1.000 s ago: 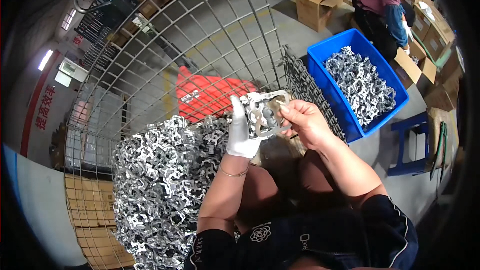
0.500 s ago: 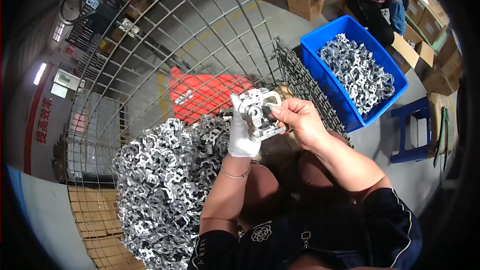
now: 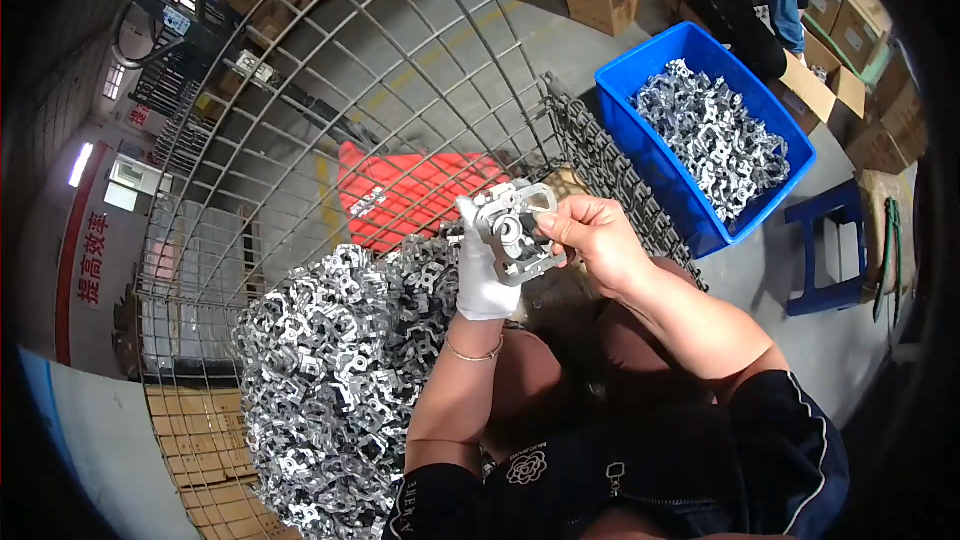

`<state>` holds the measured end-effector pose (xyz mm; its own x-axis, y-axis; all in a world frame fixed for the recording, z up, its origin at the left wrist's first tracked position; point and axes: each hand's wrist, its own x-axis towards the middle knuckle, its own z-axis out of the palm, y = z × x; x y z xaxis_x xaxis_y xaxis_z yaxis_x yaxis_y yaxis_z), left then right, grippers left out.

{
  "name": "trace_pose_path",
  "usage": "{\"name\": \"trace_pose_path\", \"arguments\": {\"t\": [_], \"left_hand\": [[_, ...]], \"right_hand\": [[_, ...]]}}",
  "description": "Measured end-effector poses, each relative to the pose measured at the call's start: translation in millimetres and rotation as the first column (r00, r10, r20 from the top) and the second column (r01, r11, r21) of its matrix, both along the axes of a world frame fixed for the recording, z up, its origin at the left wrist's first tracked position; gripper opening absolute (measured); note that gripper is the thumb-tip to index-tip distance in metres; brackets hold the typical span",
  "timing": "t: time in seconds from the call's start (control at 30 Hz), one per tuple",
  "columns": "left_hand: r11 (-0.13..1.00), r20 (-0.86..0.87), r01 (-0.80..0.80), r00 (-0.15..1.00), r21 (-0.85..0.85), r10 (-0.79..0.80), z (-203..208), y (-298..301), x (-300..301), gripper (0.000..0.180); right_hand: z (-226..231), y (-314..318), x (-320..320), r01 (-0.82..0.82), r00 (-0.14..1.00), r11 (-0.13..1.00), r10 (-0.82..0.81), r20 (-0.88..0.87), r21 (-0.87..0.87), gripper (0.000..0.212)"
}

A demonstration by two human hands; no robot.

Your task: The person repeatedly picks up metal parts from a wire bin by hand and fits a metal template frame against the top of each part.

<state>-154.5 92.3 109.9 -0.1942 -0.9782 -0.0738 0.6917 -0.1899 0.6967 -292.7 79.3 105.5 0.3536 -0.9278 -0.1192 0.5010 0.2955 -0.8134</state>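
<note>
My left hand [image 3: 482, 270], in a white glove, holds a silver cast-metal part [image 3: 512, 236] with a round centre and an open frame around it. My bare right hand [image 3: 592, 236] is closed at the part's right side, thumb and forefinger pinched over its frame. Whether a smaller piece sits between those fingertips is too small to tell. Below and left of my hands, a large heap of silver metal parts [image 3: 330, 380] fills a wire cage [image 3: 430, 65].
Right of the cage stands a blue tub [image 3: 655, 165] holding more silver parts. A blue stool [image 3: 828, 250], open cardboard boxes [image 3: 598, 0] and a co-worker [image 3: 740, 0] are beyond it. Past the mesh lies a red object [image 3: 415, 185]. Stacked cartons [image 3: 200, 435] stand at left.
The metal part has tilted slightly between my hands, its frame now showing darker. Both hands keep nearly the same place and hold. The whole view has shifted a little.
</note>
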Motion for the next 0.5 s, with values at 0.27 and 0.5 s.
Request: {"name": "trace_pose_path", "arguments": {"t": [0.27,0.5], "left_hand": [[0.998,0.055,-0.065,0.996,0.008,0.064,5.9,2.5,-3.8,0.06],[0.992,-0.018,-0.106,0.994,0.074,0.107,-0.9,-0.6,-0.4,0.057]], "right_hand": [[1.3,0.1,1.1,0.005,0.999,1.0,-0.006,0.032,0.013,0.021],[3.2,0.9,-1.0,-0.045,0.999,0.998,0.043,0.033,0.039,0.019]]}}
